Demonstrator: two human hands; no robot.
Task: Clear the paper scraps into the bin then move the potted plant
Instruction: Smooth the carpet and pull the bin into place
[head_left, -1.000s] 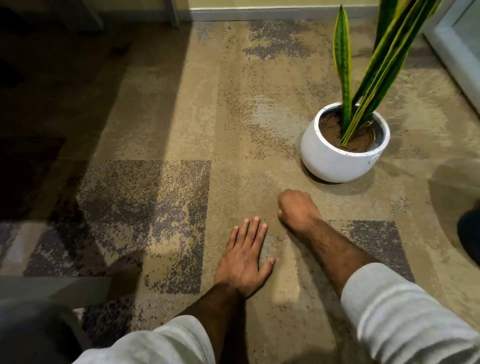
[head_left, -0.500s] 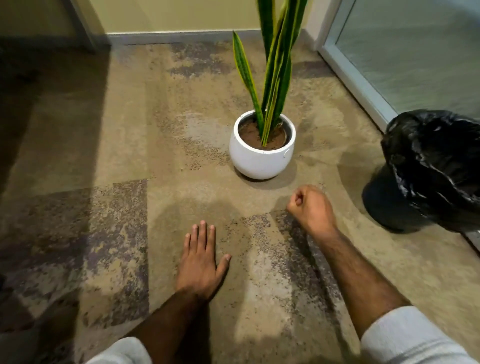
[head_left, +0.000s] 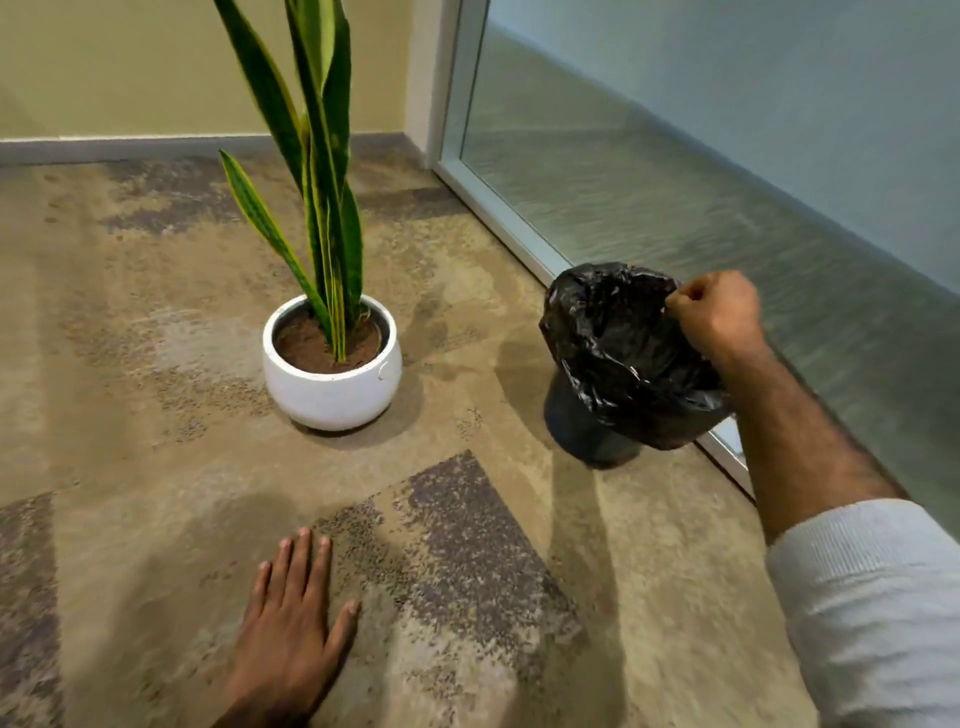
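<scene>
A black bin (head_left: 597, 431) lined with a black plastic bag (head_left: 618, 343) stands on the carpet beside the glass wall. My right hand (head_left: 719, 317) hovers over the bin's far right rim, curled into a fist; a small pale bit of paper scrap (head_left: 666, 310) shows at its fingertips. The potted plant (head_left: 332, 374), a snake plant in a round white pot, stands left of the bin, about a pot's width away. My left hand (head_left: 291, 629) lies flat on the carpet in the foreground with its fingers straight, holding nothing.
Patterned beige and grey carpet (head_left: 156, 467) covers the floor. A frosted glass wall with a white frame (head_left: 498, 208) runs along the right, close behind the bin. A yellow wall with a grey skirting (head_left: 130, 148) closes the far side.
My right fist rose from the carpet and swung right until it was over the bin. The view turned right, bringing the bin and glass wall fully in. My left hand stayed flat on the carpet.
</scene>
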